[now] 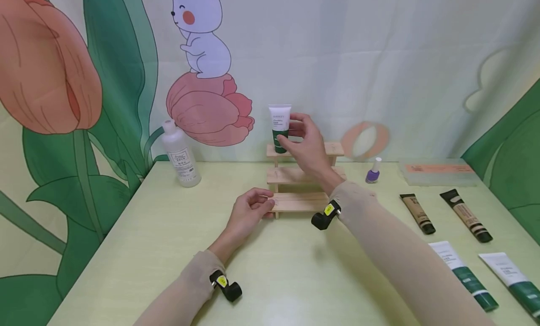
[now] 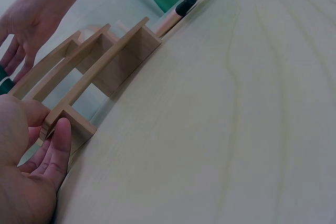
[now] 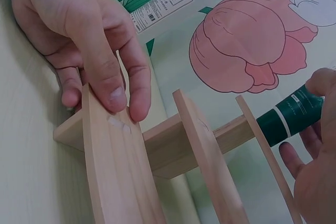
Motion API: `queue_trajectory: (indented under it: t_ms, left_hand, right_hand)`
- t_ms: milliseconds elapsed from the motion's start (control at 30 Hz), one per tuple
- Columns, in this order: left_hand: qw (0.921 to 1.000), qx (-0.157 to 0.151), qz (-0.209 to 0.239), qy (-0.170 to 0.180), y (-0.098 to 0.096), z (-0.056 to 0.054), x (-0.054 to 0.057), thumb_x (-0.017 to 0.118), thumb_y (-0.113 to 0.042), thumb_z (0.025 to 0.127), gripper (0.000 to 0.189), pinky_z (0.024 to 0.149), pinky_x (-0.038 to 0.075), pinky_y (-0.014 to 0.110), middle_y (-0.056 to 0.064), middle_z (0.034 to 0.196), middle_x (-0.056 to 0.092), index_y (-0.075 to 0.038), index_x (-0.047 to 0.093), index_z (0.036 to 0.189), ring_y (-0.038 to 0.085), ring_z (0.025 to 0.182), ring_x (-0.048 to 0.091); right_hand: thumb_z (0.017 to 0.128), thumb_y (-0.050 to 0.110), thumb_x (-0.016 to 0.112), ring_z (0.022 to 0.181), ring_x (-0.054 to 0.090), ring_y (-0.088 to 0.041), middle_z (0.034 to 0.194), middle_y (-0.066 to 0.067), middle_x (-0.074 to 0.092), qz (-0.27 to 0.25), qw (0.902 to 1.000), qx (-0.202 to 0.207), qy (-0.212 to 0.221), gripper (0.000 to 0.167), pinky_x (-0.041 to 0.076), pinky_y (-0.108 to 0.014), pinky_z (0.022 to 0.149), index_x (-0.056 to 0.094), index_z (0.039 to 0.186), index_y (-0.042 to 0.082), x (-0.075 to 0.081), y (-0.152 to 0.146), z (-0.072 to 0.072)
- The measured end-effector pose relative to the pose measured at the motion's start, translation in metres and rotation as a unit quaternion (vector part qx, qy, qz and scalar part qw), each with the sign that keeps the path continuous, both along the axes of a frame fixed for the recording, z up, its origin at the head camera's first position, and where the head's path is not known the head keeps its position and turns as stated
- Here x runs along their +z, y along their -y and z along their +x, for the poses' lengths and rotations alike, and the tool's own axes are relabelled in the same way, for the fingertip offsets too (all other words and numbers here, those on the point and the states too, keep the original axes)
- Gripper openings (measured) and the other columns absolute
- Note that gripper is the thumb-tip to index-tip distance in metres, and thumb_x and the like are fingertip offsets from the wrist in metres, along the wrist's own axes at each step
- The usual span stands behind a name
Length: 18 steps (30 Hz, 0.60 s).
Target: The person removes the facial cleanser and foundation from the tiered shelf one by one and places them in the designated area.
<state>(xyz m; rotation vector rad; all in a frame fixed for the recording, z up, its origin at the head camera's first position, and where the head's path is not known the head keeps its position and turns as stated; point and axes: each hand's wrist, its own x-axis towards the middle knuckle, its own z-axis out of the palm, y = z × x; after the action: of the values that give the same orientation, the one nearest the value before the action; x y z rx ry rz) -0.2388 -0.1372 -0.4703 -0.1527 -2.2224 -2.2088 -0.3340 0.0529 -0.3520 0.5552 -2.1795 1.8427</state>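
Note:
A small three-step wooden rack (image 1: 287, 176) stands at the back of the table. My right hand (image 1: 310, 145) holds a white and green squeeze tube (image 1: 280, 119) upright, thumb in front and fingers behind. The tube's cap end is right at the left part of the top step, as the green end (image 3: 281, 116) in the right wrist view also shows. My left hand (image 1: 250, 212) grips the left end of the lowest step, with thumb and fingers around the board's end (image 2: 73, 124) in the left wrist view.
A clear labelled bottle (image 1: 181, 159) stands at the back left. To the right are a purple nail polish bottle (image 1: 373, 175), a flat clear box (image 1: 438, 172), two beige tubes with black ends (image 1: 417, 214) and two larger white-green tubes (image 1: 468, 279). A patterned curtain (image 1: 337, 72) hangs behind.

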Motion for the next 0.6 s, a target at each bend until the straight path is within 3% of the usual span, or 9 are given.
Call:
queue_trajectory:
  t_ms: [600]
  left_hand:
    - [1.0000,0.000,-0.004,0.001,0.0010,0.0007,0.0001,0.076,-0.002,0.106,0.021,0.080,0.071,0.030,0.014,0.106,0.072,0.000,0.075,0.126,0.016,0.088,0.074]
  right_hand:
    - [0.107,0.013,0.078,0.128,0.067,-0.029,0.138,-0.014,0.069,0.028,0.9994,-0.018,0.012,0.049,0.059,-0.048,0.113,0.056,0.150,0.010,-0.0019,0.0069,-0.0032]
